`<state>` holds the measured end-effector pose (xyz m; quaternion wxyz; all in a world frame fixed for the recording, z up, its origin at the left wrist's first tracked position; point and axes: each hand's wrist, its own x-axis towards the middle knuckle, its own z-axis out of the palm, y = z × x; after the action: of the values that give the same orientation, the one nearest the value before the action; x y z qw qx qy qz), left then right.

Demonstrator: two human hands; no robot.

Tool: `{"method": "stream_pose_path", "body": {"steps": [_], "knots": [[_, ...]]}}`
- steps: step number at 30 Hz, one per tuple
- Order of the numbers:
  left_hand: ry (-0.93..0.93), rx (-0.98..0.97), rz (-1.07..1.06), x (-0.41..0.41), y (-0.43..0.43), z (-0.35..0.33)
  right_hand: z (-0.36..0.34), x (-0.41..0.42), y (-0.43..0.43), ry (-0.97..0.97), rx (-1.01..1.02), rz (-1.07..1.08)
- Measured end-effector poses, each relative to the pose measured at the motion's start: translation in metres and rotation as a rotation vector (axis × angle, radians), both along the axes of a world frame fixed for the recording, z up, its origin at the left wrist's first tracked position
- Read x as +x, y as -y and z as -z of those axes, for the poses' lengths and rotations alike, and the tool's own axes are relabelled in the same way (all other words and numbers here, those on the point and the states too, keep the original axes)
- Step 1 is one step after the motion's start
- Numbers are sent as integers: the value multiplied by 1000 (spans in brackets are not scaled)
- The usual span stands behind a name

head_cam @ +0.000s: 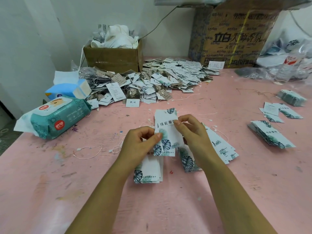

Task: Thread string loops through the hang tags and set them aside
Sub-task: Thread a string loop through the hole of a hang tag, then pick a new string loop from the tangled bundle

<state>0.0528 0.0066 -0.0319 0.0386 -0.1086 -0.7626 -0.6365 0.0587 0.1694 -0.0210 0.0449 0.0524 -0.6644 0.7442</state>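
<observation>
Small brown cardboard box (113, 59) holds white cloth (118, 38). Left hand (136, 144) and right hand (192, 132) pinch white leaf-print paper tag (166, 118); hole obscured.

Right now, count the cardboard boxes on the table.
2: a small open box behind the tag pile, and a large printed box at the back right. More may sit out of frame.

Matt pink bench (219, 191), scuffed and stained; hang tag (167, 130) of smooth matt white card, leaf-printed; thin white string (79, 149); wipes pack (57, 119) in glossy plastic film; small box (113, 58) and large box (236, 36) of matt brown cardboard; crumpled white cloth (118, 38); clear shiny plastic bags (287, 71).
</observation>
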Motion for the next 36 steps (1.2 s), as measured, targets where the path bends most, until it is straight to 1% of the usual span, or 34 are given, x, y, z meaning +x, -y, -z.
{"method": "stream_pose_path", "body": {"steps": [2, 6, 9, 11, 14, 15, 18, 20, 23, 25, 28, 30, 34, 36], "knots": [[8, 53, -61, -2, 1, 0, -2, 1, -2, 7, 43, -30], [16, 115, -152, -4, 2, 0, -4, 2, -7, 20, 62, -104], [35, 106, -139, -3, 2, 0, -3, 1, -6, -10, 77, -137], [9, 5, -110, -3, 3, 1, -1, -1, -4, -8, 60, -69], [-59, -331, -208, -7, 3, 9, 2, -5, -6, 90, -26, 92], [-73, -404, -238, -7, 4, 10, 2, -6, -7, 133, -55, 124], [-72, -509, -210, -7, 4, 12, 1, -7, -8, 240, -200, 130], [-64, -595, -167, -8, 4, 15, 0, -6, -7, 278, -283, 121], [-46, -709, -116, -8, 5, 20, -1, -5, -6, 275, -311, 115], [-48, -751, -92, -9, 5, 22, -1, -5, -7, 262, -288, 103], [-62, -782, -76, -10, 5, 22, 0, -5, -7, 237, -171, 51], [-72, -775, -74, -9, 5, 21, 3, -5, -4, 185, 3, 50], [-104, -746, -75, -9, 4, 18, 8, -5, 4, -84, 629, 115], [-125, -733, -92, -8, 3, 17, 12, -5, 7, -151, 836, 59]]}}
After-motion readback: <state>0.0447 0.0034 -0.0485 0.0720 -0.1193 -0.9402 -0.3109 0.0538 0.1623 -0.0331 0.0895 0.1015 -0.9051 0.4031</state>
